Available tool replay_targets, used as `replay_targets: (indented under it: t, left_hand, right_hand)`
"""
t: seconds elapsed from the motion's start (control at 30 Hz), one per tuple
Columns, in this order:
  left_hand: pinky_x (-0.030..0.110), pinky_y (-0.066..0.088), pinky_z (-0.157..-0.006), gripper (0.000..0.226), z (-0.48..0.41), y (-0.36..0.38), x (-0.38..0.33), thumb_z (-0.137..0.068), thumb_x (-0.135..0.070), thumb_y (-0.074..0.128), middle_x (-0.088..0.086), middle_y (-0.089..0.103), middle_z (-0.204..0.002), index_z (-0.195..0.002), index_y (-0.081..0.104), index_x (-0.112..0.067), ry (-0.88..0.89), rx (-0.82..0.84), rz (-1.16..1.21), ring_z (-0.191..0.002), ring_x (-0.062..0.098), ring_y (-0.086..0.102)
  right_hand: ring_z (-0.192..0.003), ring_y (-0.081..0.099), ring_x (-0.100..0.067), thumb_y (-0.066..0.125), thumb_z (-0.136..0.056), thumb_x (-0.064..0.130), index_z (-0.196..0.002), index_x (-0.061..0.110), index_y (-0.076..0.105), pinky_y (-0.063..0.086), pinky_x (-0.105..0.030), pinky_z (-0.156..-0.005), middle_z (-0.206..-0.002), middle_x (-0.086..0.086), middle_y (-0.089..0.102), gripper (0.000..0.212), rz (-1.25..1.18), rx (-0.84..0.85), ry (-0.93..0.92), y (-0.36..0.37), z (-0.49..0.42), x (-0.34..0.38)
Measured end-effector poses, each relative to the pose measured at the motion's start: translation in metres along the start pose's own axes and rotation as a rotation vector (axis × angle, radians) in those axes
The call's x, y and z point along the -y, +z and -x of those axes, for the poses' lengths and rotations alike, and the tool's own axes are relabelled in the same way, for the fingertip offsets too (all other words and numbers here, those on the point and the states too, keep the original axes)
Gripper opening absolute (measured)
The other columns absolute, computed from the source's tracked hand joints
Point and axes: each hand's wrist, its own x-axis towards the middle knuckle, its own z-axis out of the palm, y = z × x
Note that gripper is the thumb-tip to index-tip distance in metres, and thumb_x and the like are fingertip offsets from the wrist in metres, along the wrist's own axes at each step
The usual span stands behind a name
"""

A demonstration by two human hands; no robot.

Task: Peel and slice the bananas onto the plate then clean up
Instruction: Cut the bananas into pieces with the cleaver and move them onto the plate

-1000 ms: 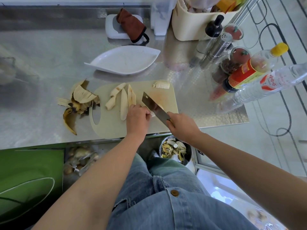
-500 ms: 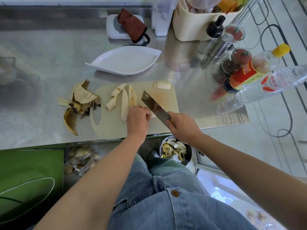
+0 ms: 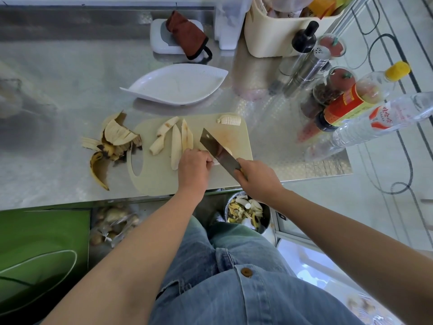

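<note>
On the beige cutting board (image 3: pixel 164 184) lie several long peeled banana strips (image 3: pixel 175 144) and a small sliced piece (image 3: pixel 229 120) at its far right corner. My left hand (image 3: pixel 193 171) grips a banana piece (image 3: pixel 226 152) near the board's middle, fingers curled over it. My right hand (image 3: pixel 257 181) holds the handle of a cleaver (image 3: pixel 218 151), whose blade slants across that piece. The white leaf-shaped plate (image 3: pixel 175 86) stands bare behind the board. Banana peels (image 3: pixel 112 144) lie left of the board.
Bottles and spice jars (image 3: pixel 351 102) crowd the right side of the steel counter. A cream caddy (image 3: pixel 281 31) and a brown cloth (image 3: pixel 187 34) sit at the back. Below the counter edge stands a bin (image 3: pixel 246 212) holding peels.
The cleaver's blade has shifted slightly along the banana piece under my left hand; both hands stay in nearly the same place.
</note>
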Motion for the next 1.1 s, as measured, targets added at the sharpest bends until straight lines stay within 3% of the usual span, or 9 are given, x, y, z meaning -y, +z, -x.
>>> replay_targets:
  t: [0.17, 0.4, 0.57, 0.77, 0.93, 1.1]
  left_hand:
    - [0.024, 0.040, -0.065, 0.007, 0.001, 0.001, 0.002, -0.086, -0.014, 0.069, 0.006, 0.066, -0.082, -0.088, 0.076, -0.012, -0.012, 0.003, 0.019, -0.075, 0.018, 0.056]
    - [0.022, 0.035, -0.066, 0.008, 0.001, -0.001, 0.001, -0.086, -0.015, 0.069, 0.006, 0.066, -0.082, -0.090, 0.076, -0.012, -0.006, -0.003, 0.027, -0.075, 0.014, 0.051]
    - [0.024, 0.039, -0.066, 0.008, 0.001, 0.000, 0.001, -0.086, -0.016, 0.069, 0.006, 0.066, -0.082, -0.089, 0.075, -0.011, -0.017, 0.001, 0.031, -0.077, 0.018, 0.055]
    - [0.031, 0.045, -0.067, 0.006, 0.000, 0.000, 0.001, -0.085, -0.013, 0.071, 0.007, 0.066, -0.082, -0.088, 0.076, -0.011, -0.019, 0.020, 0.046, -0.079, 0.023, 0.057]
    - [0.037, 0.049, -0.069, 0.008, 0.000, 0.000, 0.002, -0.084, -0.014, 0.072, 0.008, 0.067, -0.084, -0.089, 0.075, -0.010, -0.010, 0.019, 0.050, -0.079, 0.024, 0.059]
    - [0.029, 0.042, -0.067, 0.007, 0.000, -0.001, 0.001, -0.085, -0.013, 0.071, 0.008, 0.066, -0.083, -0.089, 0.076, -0.010, -0.012, 0.017, 0.045, -0.079, 0.022, 0.057]
  right_hand:
    - [-0.057, 0.047, -0.016, 0.045, -0.097, 0.022, -0.085, 0.020, 0.041, 0.028, -0.023, -0.046, -0.069, 0.000, 0.051, 0.012, -0.013, -0.014, -0.015, -0.004, 0.003, 0.001]
    - [-0.054, 0.043, -0.011, 0.045, -0.097, 0.022, -0.085, 0.021, 0.041, 0.026, -0.022, -0.047, -0.069, 0.001, 0.051, 0.012, -0.023, -0.006, -0.006, -0.002, 0.004, -0.002]
    - [-0.058, 0.049, -0.019, 0.045, -0.097, 0.023, -0.086, 0.021, 0.041, 0.031, -0.025, -0.047, -0.070, -0.001, 0.053, 0.012, -0.012, -0.013, -0.023, -0.003, 0.001, 0.000]
    - [-0.060, 0.047, -0.021, 0.042, -0.097, 0.023, -0.090, 0.019, 0.042, 0.026, -0.025, -0.046, -0.071, 0.000, 0.049, 0.008, 0.027, 0.026, -0.008, -0.001, 0.000, 0.004]
    - [-0.063, 0.048, -0.025, 0.041, -0.097, 0.023, -0.097, 0.013, 0.048, 0.032, -0.029, -0.053, -0.072, -0.002, 0.049, 0.012, 0.024, 0.046, 0.042, 0.006, -0.002, 0.006]
    - [-0.056, 0.044, -0.016, 0.043, -0.098, 0.023, -0.087, 0.021, 0.040, 0.024, -0.023, -0.046, -0.069, 0.002, 0.047, 0.011, -0.009, 0.016, -0.009, -0.003, 0.001, 0.004]
